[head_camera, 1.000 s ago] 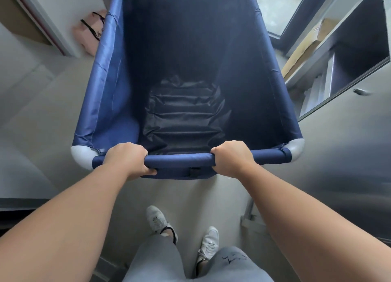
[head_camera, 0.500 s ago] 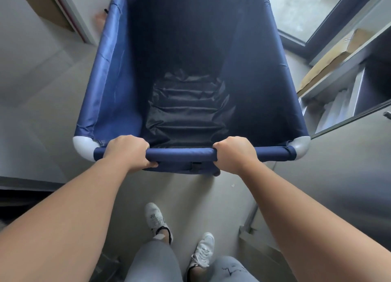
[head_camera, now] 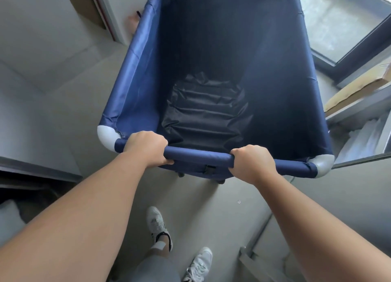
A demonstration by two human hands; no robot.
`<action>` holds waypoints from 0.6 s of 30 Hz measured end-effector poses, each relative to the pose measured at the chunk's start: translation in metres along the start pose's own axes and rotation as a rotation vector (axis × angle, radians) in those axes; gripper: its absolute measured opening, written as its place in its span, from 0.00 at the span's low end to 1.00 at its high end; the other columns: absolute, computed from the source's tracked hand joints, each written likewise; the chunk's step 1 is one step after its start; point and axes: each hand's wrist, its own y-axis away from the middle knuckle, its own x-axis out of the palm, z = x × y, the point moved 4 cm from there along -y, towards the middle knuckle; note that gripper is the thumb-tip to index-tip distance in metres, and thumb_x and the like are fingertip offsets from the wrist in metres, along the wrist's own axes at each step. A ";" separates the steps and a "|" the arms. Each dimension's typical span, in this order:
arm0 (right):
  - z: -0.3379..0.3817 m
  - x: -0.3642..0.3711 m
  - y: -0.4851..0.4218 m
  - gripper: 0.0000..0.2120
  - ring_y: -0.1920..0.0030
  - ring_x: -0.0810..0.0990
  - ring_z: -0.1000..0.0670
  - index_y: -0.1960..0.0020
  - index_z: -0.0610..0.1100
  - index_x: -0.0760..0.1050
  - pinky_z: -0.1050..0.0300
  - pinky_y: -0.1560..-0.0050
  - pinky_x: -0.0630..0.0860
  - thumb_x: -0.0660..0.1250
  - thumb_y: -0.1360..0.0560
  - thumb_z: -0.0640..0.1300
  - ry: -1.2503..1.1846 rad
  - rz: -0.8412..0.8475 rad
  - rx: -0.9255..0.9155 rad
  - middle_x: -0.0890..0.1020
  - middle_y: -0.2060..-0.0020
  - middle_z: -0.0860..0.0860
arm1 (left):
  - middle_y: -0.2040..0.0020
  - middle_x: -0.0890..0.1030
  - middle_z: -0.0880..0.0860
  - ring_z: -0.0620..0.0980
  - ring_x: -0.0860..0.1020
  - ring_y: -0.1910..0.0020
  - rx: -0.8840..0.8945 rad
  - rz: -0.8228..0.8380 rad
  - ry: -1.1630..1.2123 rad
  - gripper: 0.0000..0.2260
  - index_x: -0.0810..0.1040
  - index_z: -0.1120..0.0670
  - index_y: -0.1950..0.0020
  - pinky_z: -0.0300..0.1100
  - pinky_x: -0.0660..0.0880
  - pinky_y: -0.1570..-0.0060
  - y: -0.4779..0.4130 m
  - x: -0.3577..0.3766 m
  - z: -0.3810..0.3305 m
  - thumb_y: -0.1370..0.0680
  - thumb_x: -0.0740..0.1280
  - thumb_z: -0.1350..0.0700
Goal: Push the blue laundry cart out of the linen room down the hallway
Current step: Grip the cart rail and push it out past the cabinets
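Observation:
The blue laundry cart (head_camera: pixel 137 74) fills the middle of the head view, a deep fabric bin with grey corner caps and a crumpled dark bottom, with nothing inside. Its near top rail (head_camera: pixel 198 156) runs across in front of me, slanting down to the right. My left hand (head_camera: pixel 146 147) is wrapped around the rail near the left corner. My right hand (head_camera: pixel 251 163) grips the same rail right of centre. Small dark wheels show just under the near edge.
A shelf unit with folded white linen (head_camera: pixel 364 138) and a cardboard box (head_camera: pixel 355 91) stands close on the right. A window (head_camera: pixel 338 21) is at the far right. A door frame (head_camera: pixel 103 13) stands far left, a grey surface (head_camera: pixel 38 167) near left. My shoes are on grey floor.
The cart has swung: its near rail now tilts down to the right and the far end points more to the right. Both hands keep their grip. My feet have stepped.

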 end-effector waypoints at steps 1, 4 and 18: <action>0.000 -0.001 -0.004 0.04 0.72 0.71 0.50 0.60 0.53 0.72 0.57 0.72 0.62 0.60 0.31 0.51 -0.003 0.004 0.001 0.72 0.73 0.55 | 0.64 0.74 0.45 0.52 0.74 0.62 0.000 -0.002 -0.003 0.19 0.73 0.45 0.61 0.44 0.67 0.64 -0.003 -0.001 0.001 0.30 0.65 0.29; -0.003 -0.006 -0.018 0.06 0.71 0.72 0.49 0.59 0.52 0.75 0.56 0.71 0.64 0.61 0.31 0.52 -0.017 0.014 0.008 0.72 0.73 0.55 | 0.63 0.74 0.46 0.53 0.73 0.61 0.000 0.000 0.001 0.19 0.73 0.45 0.60 0.44 0.67 0.64 -0.016 -0.007 0.008 0.30 0.65 0.30; -0.026 -0.013 -0.043 0.06 0.70 0.73 0.49 0.58 0.53 0.75 0.56 0.69 0.67 0.61 0.30 0.52 -0.012 -0.030 -0.009 0.74 0.71 0.55 | 0.66 0.70 0.45 0.53 0.72 0.61 0.005 0.007 0.016 0.19 0.72 0.45 0.60 0.45 0.66 0.63 -0.046 -0.021 0.005 0.30 0.65 0.30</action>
